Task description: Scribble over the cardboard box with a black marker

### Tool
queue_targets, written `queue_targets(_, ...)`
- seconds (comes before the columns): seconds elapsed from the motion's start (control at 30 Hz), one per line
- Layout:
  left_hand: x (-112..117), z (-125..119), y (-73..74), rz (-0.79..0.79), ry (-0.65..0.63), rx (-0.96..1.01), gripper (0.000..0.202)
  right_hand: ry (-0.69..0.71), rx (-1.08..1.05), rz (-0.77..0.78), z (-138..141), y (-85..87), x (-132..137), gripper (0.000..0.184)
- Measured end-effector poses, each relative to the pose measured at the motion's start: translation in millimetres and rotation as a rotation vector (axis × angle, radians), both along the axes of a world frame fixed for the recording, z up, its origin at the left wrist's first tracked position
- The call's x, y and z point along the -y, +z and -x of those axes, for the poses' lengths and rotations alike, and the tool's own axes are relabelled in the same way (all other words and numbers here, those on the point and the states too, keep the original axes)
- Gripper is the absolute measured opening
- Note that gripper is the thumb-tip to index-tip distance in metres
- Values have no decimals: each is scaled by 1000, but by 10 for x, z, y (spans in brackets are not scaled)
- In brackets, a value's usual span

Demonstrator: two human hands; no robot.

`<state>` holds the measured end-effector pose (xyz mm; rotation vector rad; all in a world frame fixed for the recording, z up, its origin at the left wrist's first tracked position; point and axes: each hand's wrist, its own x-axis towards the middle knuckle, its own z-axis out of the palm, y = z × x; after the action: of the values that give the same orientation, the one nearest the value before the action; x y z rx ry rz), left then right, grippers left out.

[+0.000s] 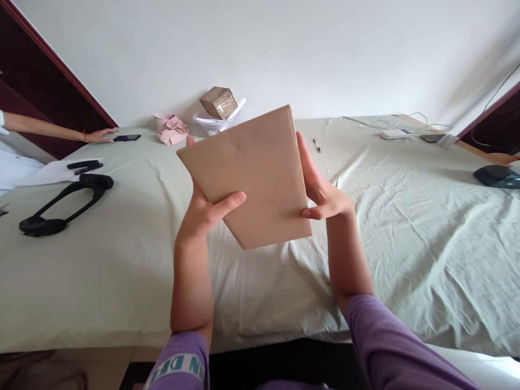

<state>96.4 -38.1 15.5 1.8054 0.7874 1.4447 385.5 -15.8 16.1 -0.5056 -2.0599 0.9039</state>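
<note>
I hold a flat package wrapped in brown paper point(255, 173) up above the table, tilted, between both hands. My left hand point(203, 211) grips its left edge, thumb lying across the front face and fingers behind. My right hand point(320, 189) clasps the right edge, thumb on the front and fingers along the side. Both sleeves are purple.
The table is covered with a pale green cloth point(406, 233). On it lie a black strap device point(60, 206), papers, a pink cloth bundle point(173, 129), a small brown box point(218, 102) on a white dish, a pen point(316, 144), a power strip point(393, 133). Another person's hand point(99, 135) rests beside a phone point(127, 137).
</note>
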Motion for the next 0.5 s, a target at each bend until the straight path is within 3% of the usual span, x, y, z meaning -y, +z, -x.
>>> queue_targets(0.2,9,82,43,-121,1,-9,125,233,32,-103,-14,-193,-163,147)
queue_targets(0.37,-71,176,-6,-242,-13,-55,138,193,53,-93,6,-211,-137,141)
queue_targets(0.5,-59,156,26,-287,5,-29,132,153,46,-100,9,-213,-136,139)
